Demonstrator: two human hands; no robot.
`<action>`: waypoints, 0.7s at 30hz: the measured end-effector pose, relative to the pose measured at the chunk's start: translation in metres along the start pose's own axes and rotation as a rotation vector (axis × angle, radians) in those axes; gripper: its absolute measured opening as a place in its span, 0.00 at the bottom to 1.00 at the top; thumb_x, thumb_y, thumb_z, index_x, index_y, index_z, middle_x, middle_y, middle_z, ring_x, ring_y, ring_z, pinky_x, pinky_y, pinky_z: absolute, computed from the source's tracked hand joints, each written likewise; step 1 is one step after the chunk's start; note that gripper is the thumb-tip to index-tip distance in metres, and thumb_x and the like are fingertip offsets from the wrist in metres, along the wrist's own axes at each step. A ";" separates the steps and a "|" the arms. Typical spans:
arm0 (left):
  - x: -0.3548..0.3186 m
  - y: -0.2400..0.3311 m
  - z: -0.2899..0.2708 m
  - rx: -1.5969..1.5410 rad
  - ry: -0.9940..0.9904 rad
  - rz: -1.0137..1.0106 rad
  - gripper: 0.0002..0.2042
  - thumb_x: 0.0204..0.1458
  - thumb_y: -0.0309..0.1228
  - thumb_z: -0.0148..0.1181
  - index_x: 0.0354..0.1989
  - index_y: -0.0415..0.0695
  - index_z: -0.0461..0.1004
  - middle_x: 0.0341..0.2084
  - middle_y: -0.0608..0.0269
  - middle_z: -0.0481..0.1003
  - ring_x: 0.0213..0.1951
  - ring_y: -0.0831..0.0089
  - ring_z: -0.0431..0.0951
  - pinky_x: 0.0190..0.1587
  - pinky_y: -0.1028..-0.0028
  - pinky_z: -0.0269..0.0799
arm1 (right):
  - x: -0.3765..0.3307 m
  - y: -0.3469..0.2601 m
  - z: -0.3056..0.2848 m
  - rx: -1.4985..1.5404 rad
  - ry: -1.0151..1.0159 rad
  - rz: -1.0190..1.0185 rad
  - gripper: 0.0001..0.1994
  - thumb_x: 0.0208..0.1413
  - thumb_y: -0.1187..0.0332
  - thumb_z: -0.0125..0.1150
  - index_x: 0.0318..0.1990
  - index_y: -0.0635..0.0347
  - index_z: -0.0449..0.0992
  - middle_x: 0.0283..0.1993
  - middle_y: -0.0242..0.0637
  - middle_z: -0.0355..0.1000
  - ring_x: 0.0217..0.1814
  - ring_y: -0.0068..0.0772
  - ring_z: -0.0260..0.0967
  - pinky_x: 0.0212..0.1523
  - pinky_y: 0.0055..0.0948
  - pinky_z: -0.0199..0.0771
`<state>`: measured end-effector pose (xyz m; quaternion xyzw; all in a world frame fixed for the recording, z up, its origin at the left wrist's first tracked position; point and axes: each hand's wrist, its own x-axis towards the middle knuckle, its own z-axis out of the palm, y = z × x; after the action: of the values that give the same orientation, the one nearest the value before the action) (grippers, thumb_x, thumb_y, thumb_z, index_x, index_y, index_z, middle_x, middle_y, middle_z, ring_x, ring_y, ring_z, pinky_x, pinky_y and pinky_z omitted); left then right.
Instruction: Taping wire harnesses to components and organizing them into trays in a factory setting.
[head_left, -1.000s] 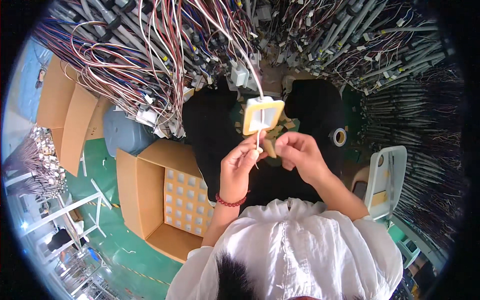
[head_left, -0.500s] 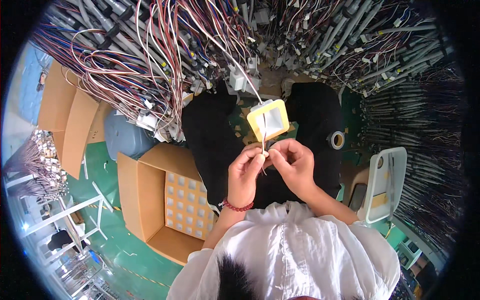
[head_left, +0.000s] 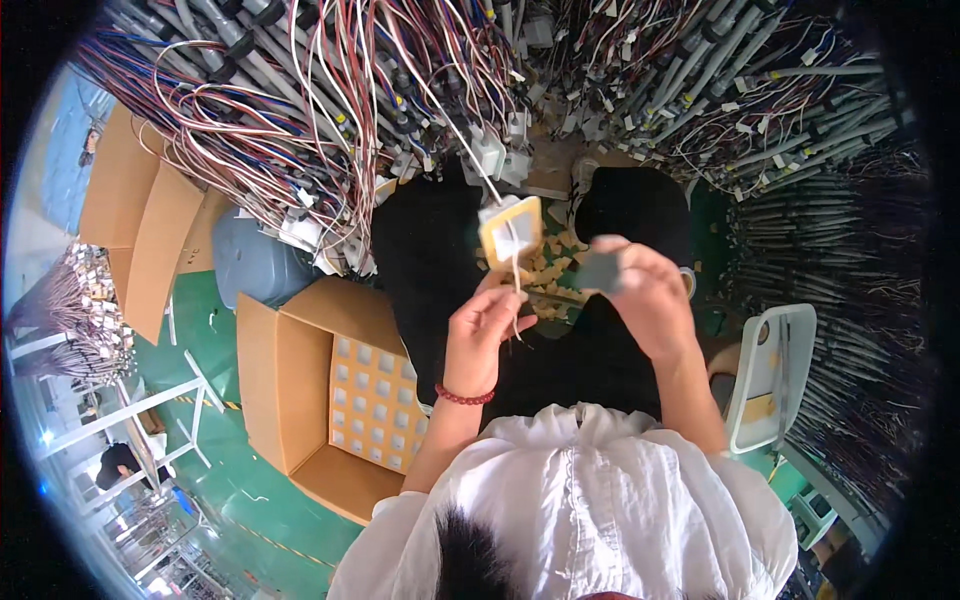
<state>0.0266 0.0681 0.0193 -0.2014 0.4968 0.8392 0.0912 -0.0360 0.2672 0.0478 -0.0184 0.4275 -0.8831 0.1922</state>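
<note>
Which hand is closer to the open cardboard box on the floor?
The left hand: it is just right of the cardboard box and above it. The right hand is farther right, holding a small grey piece.

A green floor [head_left: 215,480] is seen below, with an open cardboard box [head_left: 300,400] holding a grid of pale squares set on it. Dense bundles of coloured wires [head_left: 300,120] and grey cables [head_left: 720,90] are hung across the top, and flattened cardboard [head_left: 135,220] is stacked at the left.
</note>
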 end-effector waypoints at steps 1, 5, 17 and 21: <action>-0.002 0.003 0.006 0.044 -0.010 0.027 0.08 0.58 0.29 0.51 0.39 0.37 0.74 0.46 0.58 0.72 0.42 0.76 0.74 0.44 0.71 0.77 | 0.007 0.006 0.003 -0.187 -0.062 -0.047 0.04 0.52 0.69 0.58 0.33 0.58 0.73 0.50 0.39 0.69 0.49 0.28 0.66 0.51 0.30 0.64; -0.004 0.002 0.012 0.011 -0.004 -0.061 0.08 0.58 0.29 0.51 0.39 0.38 0.73 0.41 0.56 0.76 0.35 0.76 0.76 0.38 0.76 0.76 | 0.046 -0.001 0.034 -0.257 -0.239 0.057 0.04 0.55 0.71 0.57 0.32 0.60 0.73 0.60 0.38 0.62 0.57 0.27 0.61 0.58 0.32 0.60; -0.011 0.017 0.015 -0.023 0.129 0.091 0.09 0.57 0.30 0.53 0.38 0.37 0.74 0.27 0.60 0.78 0.19 0.85 0.66 0.22 0.86 0.59 | 0.014 0.050 0.020 0.035 0.231 0.195 0.05 0.57 0.72 0.53 0.36 0.64 0.70 0.36 0.38 0.74 0.40 0.31 0.75 0.44 0.28 0.75; -0.015 0.014 0.018 0.011 0.120 0.070 0.09 0.57 0.29 0.53 0.38 0.36 0.75 0.27 0.59 0.78 0.19 0.84 0.68 0.23 0.85 0.61 | 0.014 0.056 0.035 0.100 0.237 0.254 0.04 0.57 0.71 0.54 0.36 0.63 0.70 0.36 0.37 0.73 0.39 0.30 0.75 0.43 0.27 0.76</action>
<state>0.0306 0.0780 0.0445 -0.2335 0.5126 0.8256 0.0329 -0.0239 0.2045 0.0254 0.1495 0.4018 -0.8678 0.2512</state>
